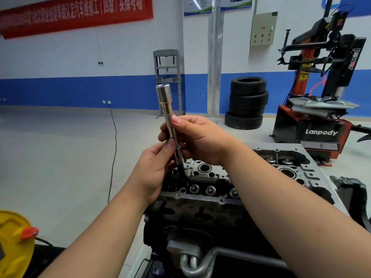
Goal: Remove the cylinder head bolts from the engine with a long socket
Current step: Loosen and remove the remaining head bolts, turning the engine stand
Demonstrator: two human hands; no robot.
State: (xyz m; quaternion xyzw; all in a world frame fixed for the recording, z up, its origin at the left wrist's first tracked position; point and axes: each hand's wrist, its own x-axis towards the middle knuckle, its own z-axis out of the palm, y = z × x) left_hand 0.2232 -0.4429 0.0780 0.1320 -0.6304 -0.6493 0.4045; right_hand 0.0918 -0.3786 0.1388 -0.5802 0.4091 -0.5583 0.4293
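I judge I'm partway through one bolt, with most of the job still ahead. In my hands is the long chrome socket with its wide drive end up point(166, 109), and below it a dark, slender cylinder head bolt point(181, 171) hangs with its tip at the mouth of a bolt hole in the bare aluminium cylinder head point(212, 189). So this bolt looks to be out of its thread, or nearly so. I cannot tell whether its head sits inside the socket or just under it. How many other bolts remain I cannot tell from here; no loose bolts lie in view.

My right hand point(200, 139) holds the socket shaft from the 3 o'clock side, thumb across the front, fingers curled behind it. My left hand point(154, 167) comes up from 7 o'clock and pinches the lower end of the socket, thumb tip on the metal at the joint with the bolt. The socket runs from 11 o'clock down to 5 o'clock between the two grips, tilted a little, its top well above my fingers.

What's left, as I see it: free this bolt, set it aside, then move to the next hole.
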